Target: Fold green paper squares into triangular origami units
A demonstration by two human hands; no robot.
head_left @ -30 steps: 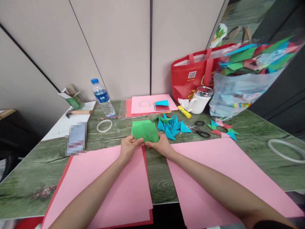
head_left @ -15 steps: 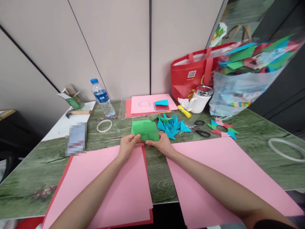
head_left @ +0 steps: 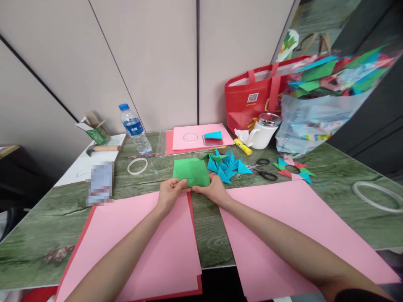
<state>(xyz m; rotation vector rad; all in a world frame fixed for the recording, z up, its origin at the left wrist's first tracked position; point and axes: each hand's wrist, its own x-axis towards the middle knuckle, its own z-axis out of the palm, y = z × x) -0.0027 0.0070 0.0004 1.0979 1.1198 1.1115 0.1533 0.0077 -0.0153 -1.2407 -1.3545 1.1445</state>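
Note:
Both hands pinch the lower edge of a small green sheet of paper (head_left: 192, 171) at the middle of the table. My left hand (head_left: 170, 193) has its thumb and fingers closed on the near left corner. Closed on the near right corner is my right hand (head_left: 215, 191). A faint crease shows near the sheet's front edge. Further green paper seems to lie under or behind it, mostly hidden. Right beside it sits a pile of blue folded paper pieces (head_left: 227, 167), with a green one on top.
Large pink sheets (head_left: 135, 247) lie under both forearms. Scissors (head_left: 264, 169), a folded paper ring (head_left: 294, 168), a glue stick (head_left: 243, 147) and a white mug (head_left: 262, 133) stand or lie rightward. Leftward are a water bottle (head_left: 135, 129), a tape roll (head_left: 137, 166) and a hammer (head_left: 103, 148).
The green sheet has tilted flatter, and its far edge now lines up more closely with the green paper behind. Both hands remain in nearly the same place.

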